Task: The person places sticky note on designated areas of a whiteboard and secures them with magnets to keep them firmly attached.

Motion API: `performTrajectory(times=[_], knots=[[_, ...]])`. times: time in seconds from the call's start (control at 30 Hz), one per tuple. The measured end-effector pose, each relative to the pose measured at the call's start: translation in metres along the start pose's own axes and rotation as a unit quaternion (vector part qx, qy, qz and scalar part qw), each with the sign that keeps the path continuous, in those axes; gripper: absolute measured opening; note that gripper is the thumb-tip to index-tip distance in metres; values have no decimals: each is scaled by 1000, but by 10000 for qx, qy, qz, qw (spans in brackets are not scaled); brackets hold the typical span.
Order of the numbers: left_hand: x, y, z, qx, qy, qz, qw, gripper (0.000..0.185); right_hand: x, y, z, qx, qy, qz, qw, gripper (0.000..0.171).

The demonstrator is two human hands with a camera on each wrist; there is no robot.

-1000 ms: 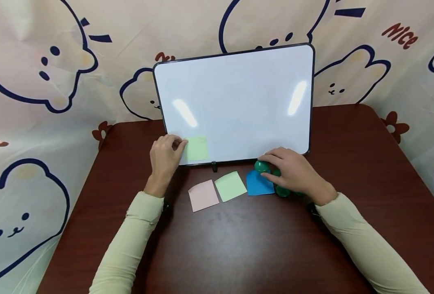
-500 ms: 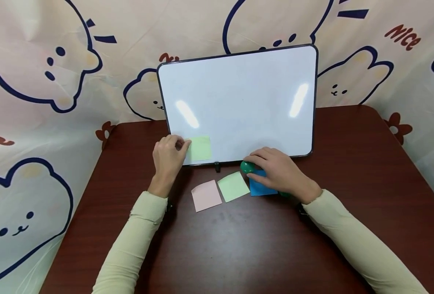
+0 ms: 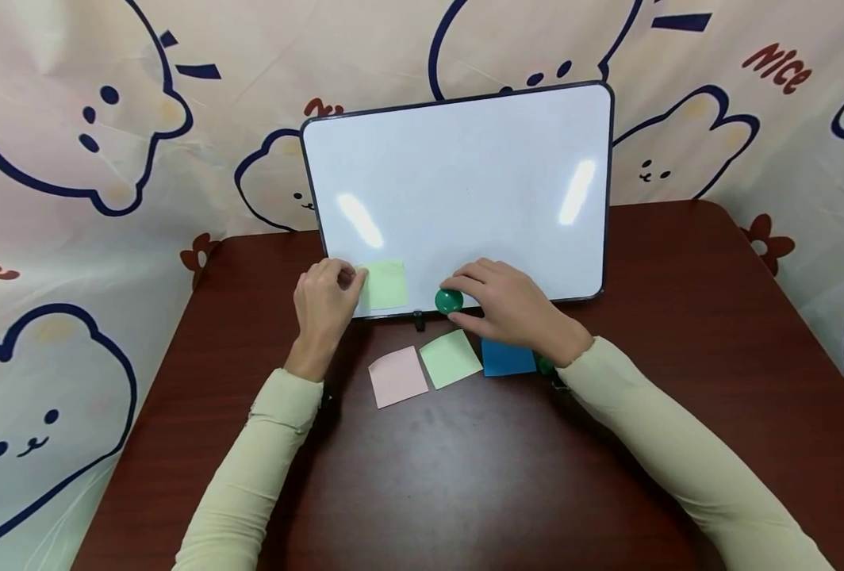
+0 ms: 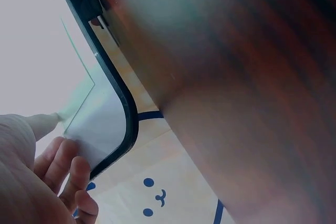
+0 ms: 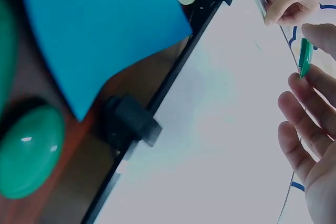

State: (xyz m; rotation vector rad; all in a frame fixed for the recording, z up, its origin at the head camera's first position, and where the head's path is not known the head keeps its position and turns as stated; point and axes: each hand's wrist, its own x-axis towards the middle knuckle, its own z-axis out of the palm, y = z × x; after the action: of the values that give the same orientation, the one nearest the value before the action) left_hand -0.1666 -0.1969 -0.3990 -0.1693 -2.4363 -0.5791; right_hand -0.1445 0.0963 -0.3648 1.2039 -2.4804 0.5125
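Note:
Near its lower left corner, the whiteboard (image 3: 465, 182) bears a light green sticky note (image 3: 386, 285). The left hand (image 3: 322, 305) pinches this note's left edge between thumb and index finger; the left wrist view shows both fingertips at the note's corner (image 4: 84, 90). Between thumb and fingers the right hand (image 3: 508, 305) holds a round green magnet (image 3: 449, 300), just over the board's bottom edge and right of the note. Seen edge-on in the right wrist view, the magnet (image 5: 305, 57) is a thin disc.
On the brown table (image 3: 422, 492) before the board lie a pink sticky note (image 3: 398, 377), another light green one (image 3: 450, 359) and a blue one (image 3: 508, 359). More green magnets (image 5: 32, 150) lie beside the blue note. Black clips (image 3: 419, 321) support the board's lower edge.
The right hand has carried the green magnet leftward from above the blue note to the board's lower edge, nearer the light green note. The left hand has kept its place at the note.

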Motion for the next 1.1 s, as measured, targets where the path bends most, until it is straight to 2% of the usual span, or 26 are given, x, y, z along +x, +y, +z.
performTrajectory(times=[0.17,0.33,0.57,0.93,1.1], knots=[[3,2,3,-33,-92,-12,10000,24,11,1,1,29,29,74,10000,36],[5,3,5,-12,-13,30,10000,25,23,-2,5,49,-93,177,9998,36],[7,4,5,-32,-82,1,10000,25,39,-2,14,-133,-62,234,9996,42],[4,8,5,7,-94,-10,10000,25,58,-5,26,-179,-63,229,9996,37],[-1,4,1,16,31,-73,10000,21,68,-11,33,-233,-140,131,9995,37]])
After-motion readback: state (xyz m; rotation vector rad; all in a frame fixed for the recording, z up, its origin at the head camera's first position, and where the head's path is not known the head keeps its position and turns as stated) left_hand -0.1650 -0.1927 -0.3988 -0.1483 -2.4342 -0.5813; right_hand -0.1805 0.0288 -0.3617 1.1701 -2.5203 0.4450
